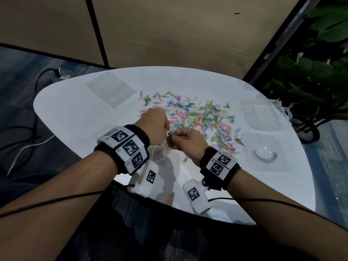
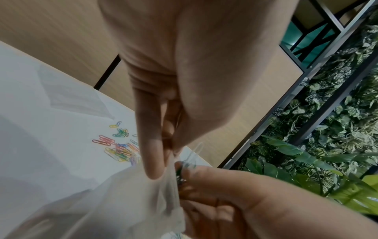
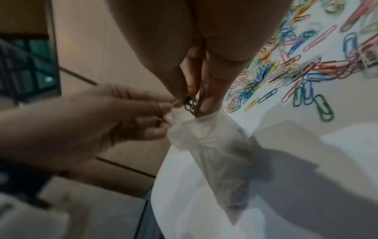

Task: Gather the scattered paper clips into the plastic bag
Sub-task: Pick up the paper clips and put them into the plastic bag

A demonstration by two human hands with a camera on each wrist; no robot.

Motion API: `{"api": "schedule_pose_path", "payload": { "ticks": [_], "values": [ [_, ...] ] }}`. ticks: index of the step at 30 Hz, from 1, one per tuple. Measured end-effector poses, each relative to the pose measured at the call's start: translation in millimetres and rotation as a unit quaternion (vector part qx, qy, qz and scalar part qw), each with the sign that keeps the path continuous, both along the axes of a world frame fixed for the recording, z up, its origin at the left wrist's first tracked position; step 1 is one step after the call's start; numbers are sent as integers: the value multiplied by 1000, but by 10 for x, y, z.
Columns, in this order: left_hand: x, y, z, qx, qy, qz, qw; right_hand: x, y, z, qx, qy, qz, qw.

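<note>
Hands, two, are held close together above the near part of a white table [image 1: 75, 110]. The left hand [image 1: 156, 127] is closed on the upper edge of a clear plastic bag [image 3: 214, 142], the film being pinched between thumb and fingers [image 2: 151, 145]; the bag hangs down from that grip toward the tabletop, and whether its lower end touches the surface cannot be told. The right hand [image 1: 185, 143] is closed on a small bunch of paper clips [image 3: 192, 103], gripped between thumb and fingertips [image 3: 212, 90] directly at the bag's mouth.

Paper clips, loose [image 1: 197, 117], in mixed colours, are spread in a broad patch over the middle of the table, beyond both hands; one green clip [image 1: 186, 159] is set apart, just beside the right wrist.

Bags, flat, clear [image 1: 111, 89], are stacked at the far left of the table. Two clear plastic containers [image 1: 263, 115] are placed along the right edge. Green plants [image 1: 310, 72] are seen past the table on the right.
</note>
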State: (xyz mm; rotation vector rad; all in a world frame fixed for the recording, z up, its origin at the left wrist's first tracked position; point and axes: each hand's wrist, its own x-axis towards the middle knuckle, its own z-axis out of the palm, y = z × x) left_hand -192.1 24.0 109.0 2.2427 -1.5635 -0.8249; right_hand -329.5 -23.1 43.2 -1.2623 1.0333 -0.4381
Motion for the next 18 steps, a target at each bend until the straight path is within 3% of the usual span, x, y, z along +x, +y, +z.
{"api": "schedule_pose_path", "payload": {
  "ticks": [3,7,8,10,12,14,16,18],
  "values": [
    [-8,12,-2,-2,11,-3,1000,0,11,15,-147,108,62,981],
    [-4,20,-39,2,25,-6,1000,24,13,123,-313,280,260,870],
    [1,16,-40,2,23,-3,1000,22,14,148,-309,280,283,864],
    [19,11,-23,-2,19,7,1000,-20,-12,222,-284,225,271,892],
    [47,11,-2,-4,17,12,1000,-115,-104,303,-252,168,203,931],
    [78,22,14,2,13,14,1000,-266,-237,329,-259,184,146,937],
    [102,37,25,7,11,18,1000,-492,-404,264,-288,321,157,888],
    [113,54,40,10,5,19,1000,-748,-520,88,-250,503,198,803]
  ]
}}
